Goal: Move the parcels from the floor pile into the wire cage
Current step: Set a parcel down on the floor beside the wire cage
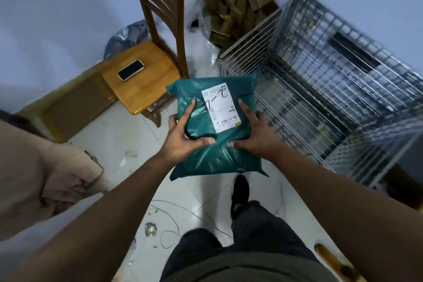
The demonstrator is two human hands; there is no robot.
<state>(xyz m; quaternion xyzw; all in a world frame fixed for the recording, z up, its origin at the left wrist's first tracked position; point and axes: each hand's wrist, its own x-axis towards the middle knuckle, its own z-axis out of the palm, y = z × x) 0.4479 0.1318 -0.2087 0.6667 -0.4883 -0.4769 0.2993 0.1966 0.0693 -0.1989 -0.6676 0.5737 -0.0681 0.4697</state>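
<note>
Well off to the left of the left hand, a heap of beige cloth [45, 178] lies crumpled. Beyond it a flat cardboard box [75, 110] rests on the floor [109, 135] against the wall. Ahead and left of that hand stands a wooden chair [146, 89], with a phone [131, 70] lying face up on its seat and a grey bag [123, 39] bunched behind it.

The left hand [183, 137] grips the left edge of the green parcel [212, 158]. Its thumb lies across the top, its forefinger stretches up the top face, and the other fingers curl round the edge. The parcel is held off the floor between the two hands, and its white label [220, 107] faces up with dark handwriting across it. The right hand [254, 133] clasps the right edge the same way, with the thumb on top, the forefinger straight beside the label and the remaining fingers wrapped over the side.

Below the hands a dark shoe [240, 190] shows on the pale tiles. Far beyond the right hand, a heap of cardboard boxes [238, 7] in clear plastic sits by the wall. Just right of the right hand stands the wire cage [332, 80], its mesh blurred. From here the parcel's far right corner overlaps the cage's near corner, though I cannot tell whether they touch.
</note>
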